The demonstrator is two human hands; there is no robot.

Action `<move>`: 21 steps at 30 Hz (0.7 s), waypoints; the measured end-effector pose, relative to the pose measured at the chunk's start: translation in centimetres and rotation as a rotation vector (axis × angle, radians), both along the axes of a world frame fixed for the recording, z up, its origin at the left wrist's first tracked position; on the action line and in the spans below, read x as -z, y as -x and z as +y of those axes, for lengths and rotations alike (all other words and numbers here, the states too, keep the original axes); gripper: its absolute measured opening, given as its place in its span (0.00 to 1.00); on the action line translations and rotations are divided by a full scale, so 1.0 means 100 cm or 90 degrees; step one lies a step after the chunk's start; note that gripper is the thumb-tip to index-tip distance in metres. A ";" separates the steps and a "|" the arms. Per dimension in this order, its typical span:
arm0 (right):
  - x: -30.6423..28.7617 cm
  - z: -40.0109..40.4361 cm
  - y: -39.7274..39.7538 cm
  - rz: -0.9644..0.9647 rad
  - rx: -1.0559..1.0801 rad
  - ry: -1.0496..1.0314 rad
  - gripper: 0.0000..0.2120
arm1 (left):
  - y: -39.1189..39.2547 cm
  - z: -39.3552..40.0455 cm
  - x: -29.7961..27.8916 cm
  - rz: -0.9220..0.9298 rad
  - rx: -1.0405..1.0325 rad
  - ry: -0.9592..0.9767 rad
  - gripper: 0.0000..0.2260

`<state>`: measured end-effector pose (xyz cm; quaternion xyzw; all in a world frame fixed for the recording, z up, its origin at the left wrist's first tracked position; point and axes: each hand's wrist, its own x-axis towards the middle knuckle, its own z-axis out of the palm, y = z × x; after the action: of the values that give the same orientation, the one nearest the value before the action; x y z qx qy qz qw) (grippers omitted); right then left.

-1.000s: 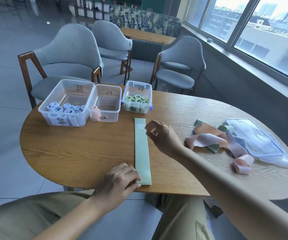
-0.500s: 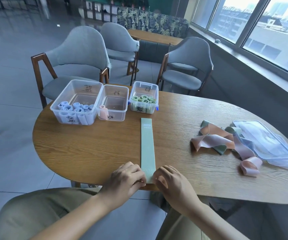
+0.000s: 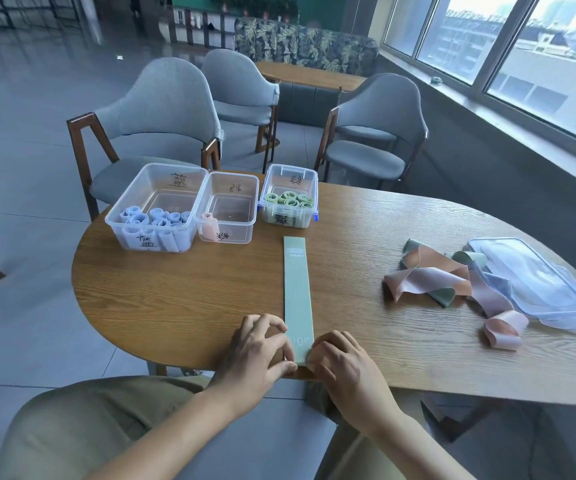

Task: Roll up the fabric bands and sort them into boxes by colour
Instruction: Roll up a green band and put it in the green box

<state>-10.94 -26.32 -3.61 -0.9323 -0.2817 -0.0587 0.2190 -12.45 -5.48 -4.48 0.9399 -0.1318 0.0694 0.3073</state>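
Where both hands (image 3: 300, 358) pinch it, green band's (image 3: 297, 292) near end.

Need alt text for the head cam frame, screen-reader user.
Both hands, left hand and right hand, pinch the near end of a flat green band on a wooden table. Beyond stand three clear boxes holding blue rolls, one pink roll and green rolls; loose bands lie at right.

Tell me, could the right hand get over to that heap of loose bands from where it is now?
Probably yes. The right hand is at the green band, and only bare table lies between it and the heap of loose bands.
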 end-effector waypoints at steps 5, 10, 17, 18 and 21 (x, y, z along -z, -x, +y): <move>-0.005 0.004 0.002 0.045 0.043 -0.018 0.03 | 0.001 -0.005 0.001 0.032 -0.031 -0.001 0.06; -0.013 0.014 -0.002 0.115 0.115 0.014 0.08 | -0.002 -0.011 0.001 0.059 -0.079 -0.008 0.07; -0.013 0.022 -0.005 0.149 0.197 -0.029 0.05 | -0.003 -0.019 0.002 -0.034 -0.138 -0.002 0.09; -0.013 0.022 -0.005 0.148 0.204 -0.048 0.03 | -0.003 -0.020 0.002 -0.044 -0.136 -0.002 0.11; -0.011 0.024 -0.002 0.141 0.203 -0.090 0.05 | -0.002 -0.022 -0.003 -0.074 -0.106 -0.016 0.14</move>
<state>-10.71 -23.89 -2.46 -0.9482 -0.0996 -0.0092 0.3017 -12.28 -7.69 -4.20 0.9457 -0.0713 0.1474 0.2807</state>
